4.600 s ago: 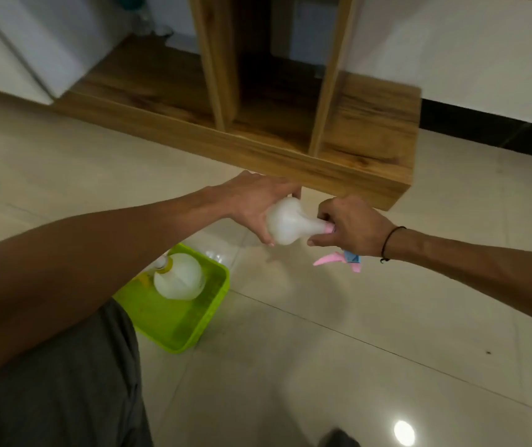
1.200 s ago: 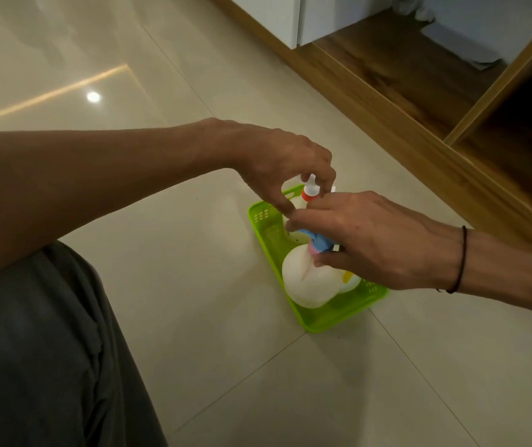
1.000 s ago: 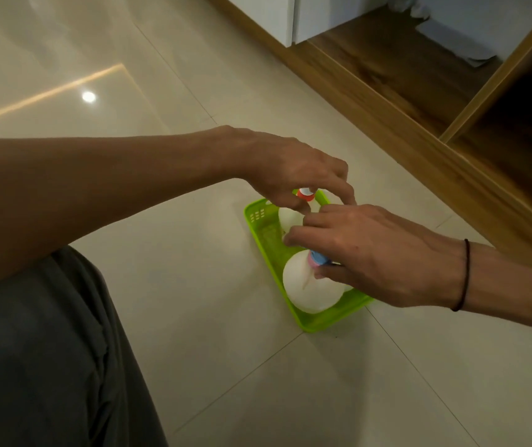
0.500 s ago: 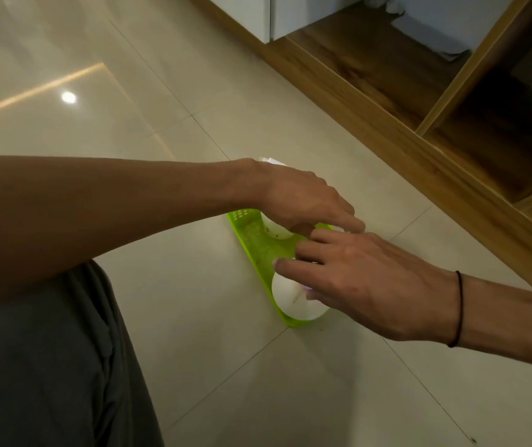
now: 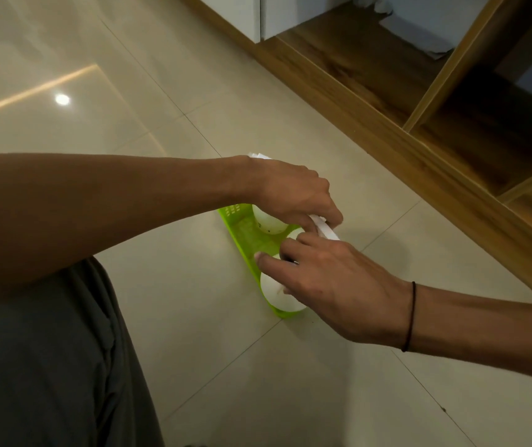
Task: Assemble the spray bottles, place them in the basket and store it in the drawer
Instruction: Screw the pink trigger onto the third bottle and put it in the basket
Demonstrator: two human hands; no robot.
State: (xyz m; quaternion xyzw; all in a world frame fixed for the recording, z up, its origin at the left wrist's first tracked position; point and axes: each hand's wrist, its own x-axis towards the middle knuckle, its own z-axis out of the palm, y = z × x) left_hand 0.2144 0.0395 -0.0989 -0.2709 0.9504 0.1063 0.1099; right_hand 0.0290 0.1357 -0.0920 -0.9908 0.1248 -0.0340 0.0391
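A lime-green basket (image 5: 240, 227) lies on the tiled floor with white round spray bottles lying in it. My left hand (image 5: 293, 195) hovers over the far bottle (image 5: 266, 221), and its fingers pinch a white spray-head part (image 5: 324, 230). My right hand (image 5: 338, 285) rests on top of the near bottle (image 5: 274, 293), its fingers closed around the neck and hiding the spray head. Between my two hands a sliver of another white bottle (image 5: 294, 235) shows. The basket's right side is hidden by my hands.
A low wooden shelf unit (image 5: 387, 91) with open compartments runs along the upper right, close behind the basket. A white cabinet front (image 5: 232, 11) stands at the top. My grey trouser leg (image 5: 48, 366) fills the lower left. Something white (image 5: 258, 155) peeks out behind my left wrist.
Earlier I was joining a bottle and its spray head in the air. Both hands have since come down to the basket, and the near bottle has sunk into it under my right hand.
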